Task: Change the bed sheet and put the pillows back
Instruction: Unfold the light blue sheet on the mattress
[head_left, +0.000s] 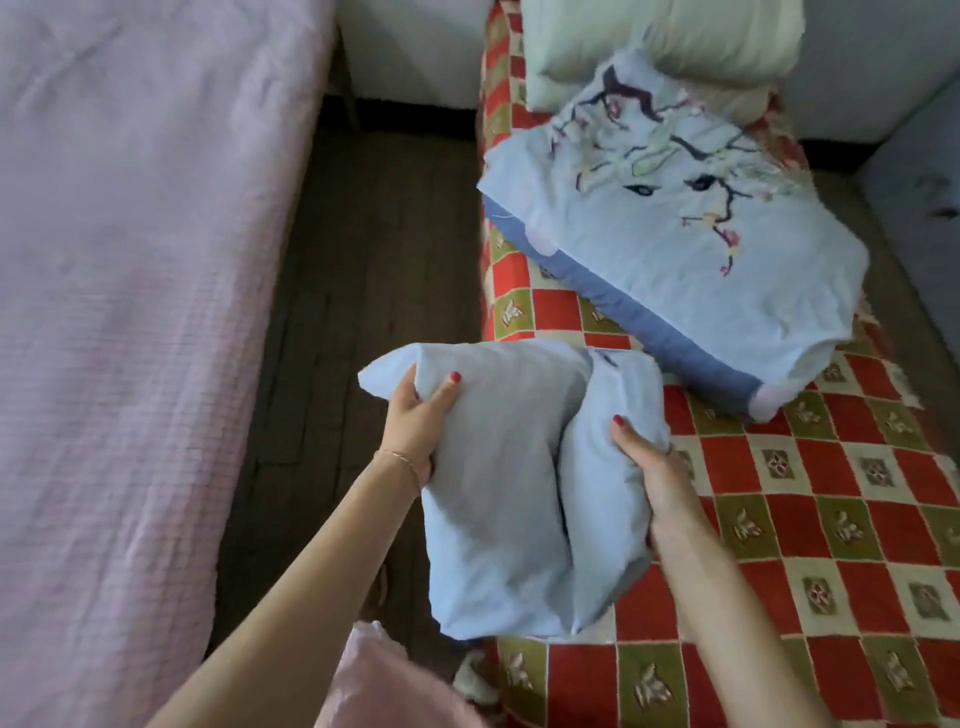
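A pale blue pillow, creased down its middle, hangs between my two hands over the edge of the red-and-green checked cover. My left hand grips its upper left corner. My right hand grips its right side, fingers curled into the fabric. A second blue pillow with a dark branch-and-blossom pattern lies farther back on the checked cover. The bed with the pink sheet fills the left side.
A dark wooden floor strip runs between the pink bed and the checked surface. Folded white bedding is stacked at the back. Grey cushions stand at the far right. Pink fabric shows near my body.
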